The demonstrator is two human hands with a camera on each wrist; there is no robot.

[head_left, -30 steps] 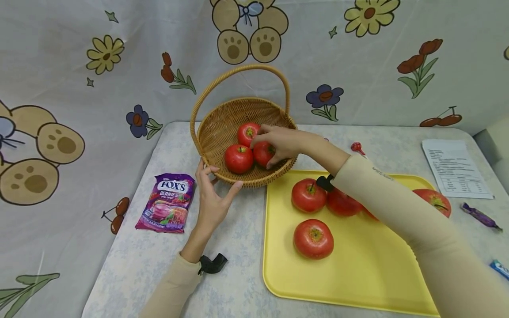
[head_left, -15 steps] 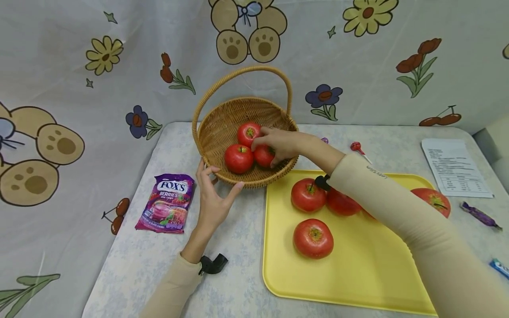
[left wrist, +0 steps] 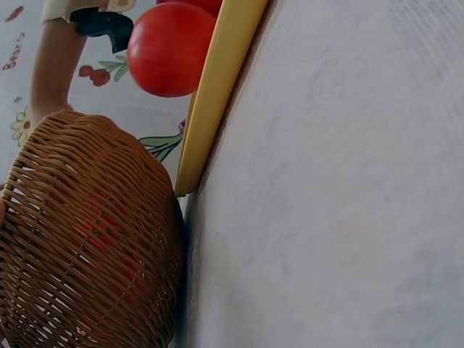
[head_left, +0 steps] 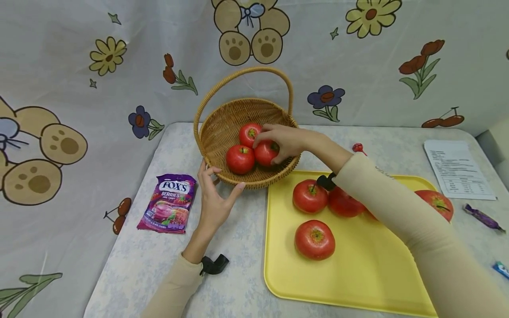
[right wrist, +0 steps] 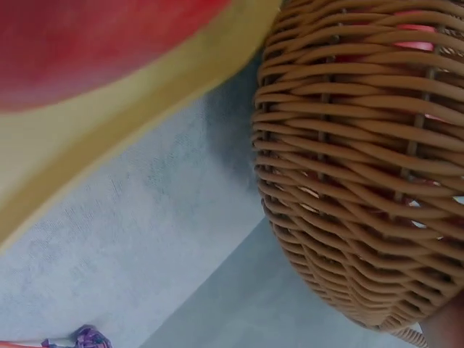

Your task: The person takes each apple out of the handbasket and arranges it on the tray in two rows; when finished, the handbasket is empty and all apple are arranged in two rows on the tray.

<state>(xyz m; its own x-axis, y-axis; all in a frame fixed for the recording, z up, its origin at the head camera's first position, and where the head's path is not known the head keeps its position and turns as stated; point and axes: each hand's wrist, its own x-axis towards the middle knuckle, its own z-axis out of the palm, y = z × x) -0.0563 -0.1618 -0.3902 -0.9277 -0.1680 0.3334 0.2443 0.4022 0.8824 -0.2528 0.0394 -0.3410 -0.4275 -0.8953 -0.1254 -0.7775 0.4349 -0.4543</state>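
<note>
A wicker basket (head_left: 222, 119) with a tall handle stands at the back of the table, its mouth facing me. My left hand (head_left: 214, 205) holds its near left rim, thumb along the front and fingers at the side. Inside, my right hand (head_left: 290, 140) curls its fingers over a red apple (head_left: 264, 154). Two more apples lie against that one, one in front left (head_left: 240, 160) and another behind (head_left: 249, 134). Both wrist views show mostly the woven outer wall (left wrist: 87, 232), with red showing through the weave (right wrist: 415, 45). The basket hides most of my fingers there.
Right of the basket, a yellow tray (head_left: 358, 282) bears several red apples (head_left: 315, 240), partly covered by my right sleeve. A purple candy bag (head_left: 169, 203) lies left. Further right are a lollipop (head_left: 358, 147), a printed sheet (head_left: 459, 168) and wrapped candies (head_left: 484, 217).
My right hand has shifted slightly within the basket, and the apple under its fingers has turned a little, its stem end now showing. The left hand keeps its place at the rim.
</note>
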